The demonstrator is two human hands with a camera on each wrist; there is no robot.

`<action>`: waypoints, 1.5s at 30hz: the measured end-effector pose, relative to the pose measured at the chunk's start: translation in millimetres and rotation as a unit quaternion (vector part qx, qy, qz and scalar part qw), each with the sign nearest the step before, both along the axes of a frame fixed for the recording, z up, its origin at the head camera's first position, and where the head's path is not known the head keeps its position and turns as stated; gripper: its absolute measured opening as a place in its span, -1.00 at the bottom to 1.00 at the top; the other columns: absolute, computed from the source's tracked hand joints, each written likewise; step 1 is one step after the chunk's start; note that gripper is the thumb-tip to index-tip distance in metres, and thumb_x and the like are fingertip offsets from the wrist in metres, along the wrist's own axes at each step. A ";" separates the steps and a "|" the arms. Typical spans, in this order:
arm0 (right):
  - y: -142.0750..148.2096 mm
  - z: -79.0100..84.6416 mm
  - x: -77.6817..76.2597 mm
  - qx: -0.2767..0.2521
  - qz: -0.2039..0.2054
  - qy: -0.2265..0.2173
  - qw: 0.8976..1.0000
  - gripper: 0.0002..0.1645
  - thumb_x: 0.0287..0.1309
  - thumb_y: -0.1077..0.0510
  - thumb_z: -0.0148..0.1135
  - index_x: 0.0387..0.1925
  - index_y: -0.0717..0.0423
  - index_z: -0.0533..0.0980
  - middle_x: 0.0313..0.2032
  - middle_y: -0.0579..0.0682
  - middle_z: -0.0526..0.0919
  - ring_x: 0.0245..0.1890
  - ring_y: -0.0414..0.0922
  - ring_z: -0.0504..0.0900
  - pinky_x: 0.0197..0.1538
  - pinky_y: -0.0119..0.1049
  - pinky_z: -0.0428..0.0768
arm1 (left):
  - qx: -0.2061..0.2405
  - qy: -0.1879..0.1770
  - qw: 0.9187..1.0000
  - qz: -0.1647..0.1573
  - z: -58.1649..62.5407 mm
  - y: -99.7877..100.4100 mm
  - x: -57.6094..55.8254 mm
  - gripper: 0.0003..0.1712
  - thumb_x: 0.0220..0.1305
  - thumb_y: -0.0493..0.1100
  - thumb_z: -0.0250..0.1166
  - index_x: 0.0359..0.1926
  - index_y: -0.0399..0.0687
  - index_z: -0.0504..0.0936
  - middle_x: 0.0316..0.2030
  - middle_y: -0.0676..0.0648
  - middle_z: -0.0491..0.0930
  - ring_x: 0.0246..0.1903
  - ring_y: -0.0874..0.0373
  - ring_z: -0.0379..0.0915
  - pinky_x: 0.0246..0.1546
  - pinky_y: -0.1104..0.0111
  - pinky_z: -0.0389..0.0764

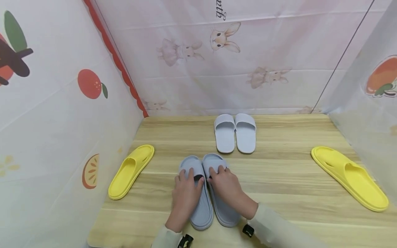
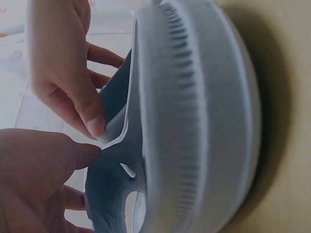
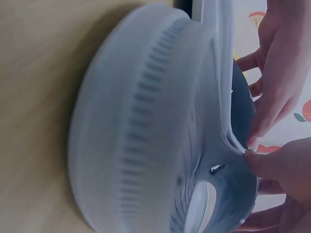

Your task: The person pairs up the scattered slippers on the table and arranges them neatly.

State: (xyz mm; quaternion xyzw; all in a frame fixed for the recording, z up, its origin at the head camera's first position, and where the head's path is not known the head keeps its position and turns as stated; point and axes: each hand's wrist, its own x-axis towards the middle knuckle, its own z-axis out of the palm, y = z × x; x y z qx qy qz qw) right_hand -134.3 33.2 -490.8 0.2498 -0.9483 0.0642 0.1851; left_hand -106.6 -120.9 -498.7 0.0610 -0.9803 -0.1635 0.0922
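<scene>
Two grey-blue slide slippers lie side by side on the wooden surface, toes pointing away. My left hand (image 1: 186,193) grips the strap of the left grey-blue slipper (image 1: 203,215), its thumb at the strap's opening and its fingers over the top. My right hand (image 1: 227,187) holds the right grey-blue slipper (image 1: 225,213) by its strap in the same way. Both wrist views show the thumbs close together at the inner strap edges, with a heel large in front. Parts of the straps are hidden under the fingers.
Behind stands a pair of pale grey slippers (image 1: 246,137), side by side. One yellow slipper (image 1: 122,181) lies slanted at the left, another yellow slipper (image 1: 361,186) slanted at the right. Printed cloth walls (image 1: 198,89) enclose the wooden surface (image 1: 273,179) at the back and sides.
</scene>
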 end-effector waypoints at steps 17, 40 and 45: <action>-37.8 2.2 -24.5 0.018 -0.050 -0.048 0.997 -0.54 0.23 -0.13 0.21 0.00 0.10 0.56 -0.40 0.18 0.55 -0.49 0.04 0.53 -0.64 -0.13 0.50 | 0.001 0.001 1.000 -0.003 -0.4 -22.7 -28.9 -0.23 0.29 0.26 0.13 0.32 -0.16 0.36 0.24 -0.35 0.28 0.10 -0.24 0.27 -0.25 -0.09 0.54; -68.3 1.4 -77.8 0.010 -0.092 -0.097 0.991 -0.58 0.29 -0.09 0.13 -0.01 0.12 0.53 -0.34 0.21 0.58 -0.36 0.09 0.56 -0.44 -0.04 0.57 | 0.044 -0.036 0.998 0.006 1.9 -43.4 -87.7 -0.30 0.30 0.21 0.11 0.26 -0.17 0.39 0.19 -0.32 0.31 0.12 -0.23 0.25 -0.14 -0.11 0.51; -72.1 1.6 -85.2 0.002 -0.090 -0.076 0.993 -0.62 0.27 -0.08 0.17 -0.12 0.16 0.55 -0.39 0.21 0.58 -0.42 0.08 0.55 -0.45 -0.06 0.56 | 0.041 -0.029 0.999 0.000 4.4 -45.4 -96.5 -0.32 0.31 0.18 0.12 0.26 -0.21 0.40 0.19 -0.34 0.32 0.14 -0.25 0.25 -0.11 -0.11 0.50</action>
